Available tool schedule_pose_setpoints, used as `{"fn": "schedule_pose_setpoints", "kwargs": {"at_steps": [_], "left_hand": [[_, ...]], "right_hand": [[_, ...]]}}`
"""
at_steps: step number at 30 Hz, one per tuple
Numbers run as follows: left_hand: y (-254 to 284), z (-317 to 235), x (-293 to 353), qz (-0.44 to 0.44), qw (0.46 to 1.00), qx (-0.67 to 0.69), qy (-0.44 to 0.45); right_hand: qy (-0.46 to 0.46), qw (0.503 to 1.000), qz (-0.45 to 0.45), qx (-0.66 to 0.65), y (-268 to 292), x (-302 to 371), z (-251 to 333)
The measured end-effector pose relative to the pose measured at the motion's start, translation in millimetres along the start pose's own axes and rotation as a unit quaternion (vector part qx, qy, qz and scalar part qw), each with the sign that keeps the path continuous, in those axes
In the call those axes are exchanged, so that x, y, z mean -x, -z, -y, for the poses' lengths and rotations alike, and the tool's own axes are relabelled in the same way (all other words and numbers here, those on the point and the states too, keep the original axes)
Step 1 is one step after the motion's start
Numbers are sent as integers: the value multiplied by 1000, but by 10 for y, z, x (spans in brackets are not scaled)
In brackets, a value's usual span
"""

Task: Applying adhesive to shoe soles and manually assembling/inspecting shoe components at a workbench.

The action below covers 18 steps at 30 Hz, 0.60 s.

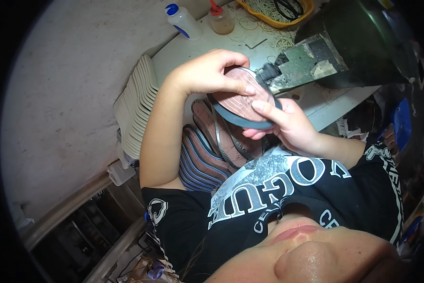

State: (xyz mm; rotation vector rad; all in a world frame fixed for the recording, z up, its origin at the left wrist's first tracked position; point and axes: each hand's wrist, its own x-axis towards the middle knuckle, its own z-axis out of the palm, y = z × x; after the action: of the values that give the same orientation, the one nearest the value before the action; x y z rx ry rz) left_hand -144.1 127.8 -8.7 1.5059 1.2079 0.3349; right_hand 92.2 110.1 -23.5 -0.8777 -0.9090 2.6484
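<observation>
A shoe sole (242, 96) with a brown striped top and a dark blue-green edge is held up between my two hands. My left hand (216, 73) grips its far left side, thumb pressed on the striped face. From the right, my right hand (290, 123) closes on the near edge, thumb on top and fingers underneath. Right beside the sole's far edge is the dark round tip (268, 71) of a green machine (311, 61); whether they touch I cannot tell. Below my hands lie more brown striped soles (205, 158), stacked and overlapping.
Pale soles (139, 106) are stacked along the table's left edge. On the worktable (186, 54) stand a blue-capped bottle (184, 23) and a red-tipped bottle (221, 21), near a hex key (256, 44). A yellow basket (273, 20) holds thin pale loops. A wall (70, 85) rises at left.
</observation>
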Motion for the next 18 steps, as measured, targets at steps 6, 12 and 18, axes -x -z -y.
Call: {"fn": "schedule_pose_setpoints", "kwargs": {"at_steps": [6, 12, 18], "left_hand": [[-26, 44, 17, -3, 1000, 18, 24], [-72, 59, 107, -85, 995, 1, 44], [-206, 88, 288, -126, 972, 148, 131]], "right_hand": [[40, 997, 62, -6, 158, -13, -64], [61, 998, 28, -11, 154, -107, -107], [73, 996, 58, -5, 206, -228, -100]]}}
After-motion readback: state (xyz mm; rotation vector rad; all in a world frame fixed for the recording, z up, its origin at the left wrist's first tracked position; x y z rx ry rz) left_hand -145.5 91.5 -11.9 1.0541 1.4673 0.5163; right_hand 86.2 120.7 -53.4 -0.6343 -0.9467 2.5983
